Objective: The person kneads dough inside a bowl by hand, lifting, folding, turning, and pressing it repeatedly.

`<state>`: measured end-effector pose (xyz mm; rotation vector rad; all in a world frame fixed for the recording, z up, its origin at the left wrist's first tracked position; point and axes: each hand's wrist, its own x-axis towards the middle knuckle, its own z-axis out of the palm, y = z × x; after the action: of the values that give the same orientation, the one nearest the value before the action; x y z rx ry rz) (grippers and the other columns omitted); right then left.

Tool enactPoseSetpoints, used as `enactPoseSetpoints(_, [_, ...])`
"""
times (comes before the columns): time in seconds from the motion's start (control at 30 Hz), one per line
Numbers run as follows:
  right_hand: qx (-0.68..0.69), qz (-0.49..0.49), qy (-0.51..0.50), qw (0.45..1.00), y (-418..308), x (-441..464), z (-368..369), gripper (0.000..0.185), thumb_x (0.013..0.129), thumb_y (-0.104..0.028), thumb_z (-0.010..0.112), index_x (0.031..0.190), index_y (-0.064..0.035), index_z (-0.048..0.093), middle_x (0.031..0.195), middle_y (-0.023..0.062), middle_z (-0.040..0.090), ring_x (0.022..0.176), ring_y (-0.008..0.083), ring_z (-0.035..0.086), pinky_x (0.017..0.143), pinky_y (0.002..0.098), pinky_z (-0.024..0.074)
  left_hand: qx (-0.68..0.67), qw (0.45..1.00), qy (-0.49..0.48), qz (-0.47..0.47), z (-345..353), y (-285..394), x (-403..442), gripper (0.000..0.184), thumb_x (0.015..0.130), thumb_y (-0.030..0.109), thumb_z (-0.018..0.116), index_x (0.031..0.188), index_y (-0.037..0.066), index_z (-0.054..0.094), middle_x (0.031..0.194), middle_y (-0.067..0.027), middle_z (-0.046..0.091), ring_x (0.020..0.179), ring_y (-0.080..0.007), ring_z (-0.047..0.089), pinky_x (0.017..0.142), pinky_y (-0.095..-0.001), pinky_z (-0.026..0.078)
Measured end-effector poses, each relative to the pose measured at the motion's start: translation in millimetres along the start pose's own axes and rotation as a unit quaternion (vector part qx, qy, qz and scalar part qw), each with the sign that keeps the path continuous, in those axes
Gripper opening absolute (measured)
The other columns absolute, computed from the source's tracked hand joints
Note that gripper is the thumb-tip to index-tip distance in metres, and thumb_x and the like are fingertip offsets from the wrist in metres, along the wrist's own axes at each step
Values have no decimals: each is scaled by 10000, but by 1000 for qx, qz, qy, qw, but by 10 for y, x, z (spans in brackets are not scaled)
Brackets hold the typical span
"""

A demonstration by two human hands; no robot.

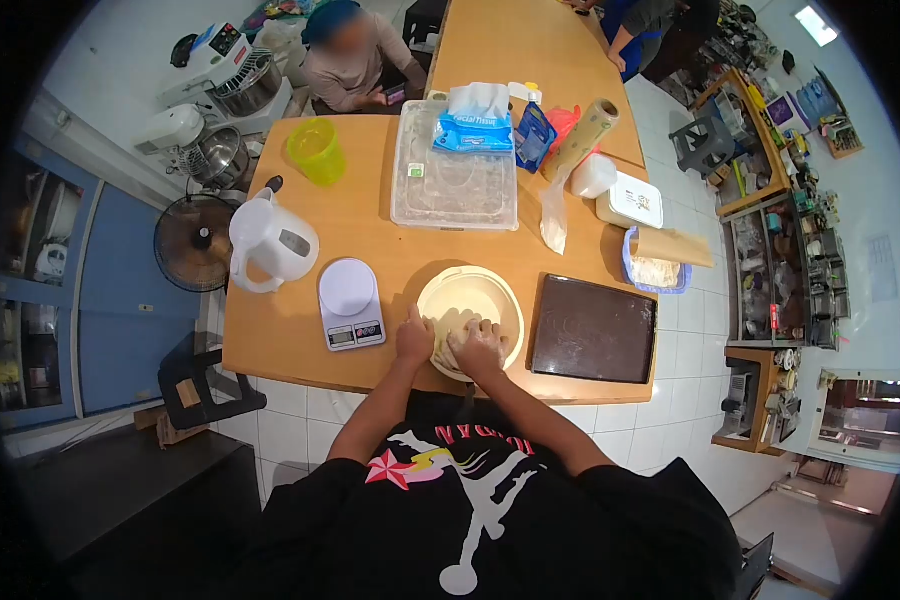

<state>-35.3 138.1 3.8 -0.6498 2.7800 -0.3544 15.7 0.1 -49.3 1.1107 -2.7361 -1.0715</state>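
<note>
A cream-coloured round bowl (470,290) stands near the front edge of the wooden table. My left hand (415,337) is closed on the bowl's left rim, with the thumb pointing up along it. Inside the bowl, my right hand (479,350) has its fingers curled into pale dough (447,356), which is partly hidden under the hand. Whitish smears show on the right fingers. A white digital kitchen scale (351,300) lies left of the bowl, and a dark rectangular baking tray (595,330) lies to its right.
On the table (370,215) are a white jug (273,243), a yellow-green cup (316,152), a lidded plastic box (453,190) under a tissue pack (473,132), a cling-film roll (585,135), a white tub (632,201) and a blue basket (656,274) of flour-like powder. Another person sits at the far left.
</note>
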Motion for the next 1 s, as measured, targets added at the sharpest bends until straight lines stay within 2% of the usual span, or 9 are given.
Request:
enactPoseSetpoints(0.07, [-21,5,3,1000,-21,118,43,464,861,-494,549,1046,-77,633,1063,118,592,1070,307,519,894,513,406,16,1000,-6,-4,-37,41,-10,347,875,191,490,1141,-11,397,812,-306,628,791,-470,614,742,-557,476])
enactPoseSetpoints(0.17, [14,1,-10,1000,-17,265,116,456,855,-463,550,1072,-71,640,1078,128,593,1084,301,515,926,526,386,15,999,-12,30,43,-90,19,426,876,189,493,1219,-30,367,815,-307,630,782,-468,616,743,-561,476])
enactPoseSetpoints(0.27, [-19,9,-9,1000,-55,384,148,424,872,-451,529,1076,-97,644,1105,108,580,1109,276,499,939,508,373,10,999,-24,25,-11,-63,-9,477,879,184,493,1267,-45,337,831,-309,632,778,-465,619,740,-559,478])
enactPoseSetpoints(0.37, [-19,20,-28,999,-42,495,177,393,899,-445,500,1071,-120,639,1144,77,559,1143,260,462,972,498,338,0,999,-26,36,-14,-78,-18,464,882,185,494,1254,-48,343,818,-299,638,774,-464,622,737,-558,478])
enactPoseSetpoints(0.57, [-4,41,-47,998,-93,571,37,495,925,-511,413,1104,-106,634,1204,118,543,1197,300,437,1012,504,296,31,999,-22,36,-16,-74,-24,466,877,183,497,1256,-43,345,783,-278,644,748,-455,622,724,-547,485])
enactPoseSetpoints(0.67, [57,49,-69,995,-2,702,114,584,947,-550,321,1118,-91,640,1330,156,496,1289,343,371,1023,551,275,39,999,-18,32,26,-91,-13,459,881,184,496,1255,-37,347,811,-284,643,767,-448,621,723,-538,488])
enactPoseSetpoints(0.77, [185,169,-153,956,-23,922,5,594,958,-517,298,1192,-62,601,1319,202,525,1278,358,416,1064,547,271,25,1000,6,10,36,-72,-33,455,887,197,488,1254,-33,349,829,-288,643,797,-443,622,727,-530,490])
enactPoseSetpoints(0.87, [178,25,-203,963,40,1023,-82,608,969,-506,267,1204,-53,597,1269,244,556,1198,388,507,1038,529,343,11,1000,6,13,87,-147,-37,448,888,210,481,1247,-28,356,826,-288,643,813,-438,621,733,-529,491])
enactPoseSetpoints(1.0, [20,-56,-230,971,-28,750,-478,542,943,-472,368,1159,-39,614,1148,273,607,1095,398,575,954,516,426,8,1000,13,-17,70,-82,-32,434,887,224,479,1229,-19,366,829,-286,645,784,-445,627,717,-542,492])
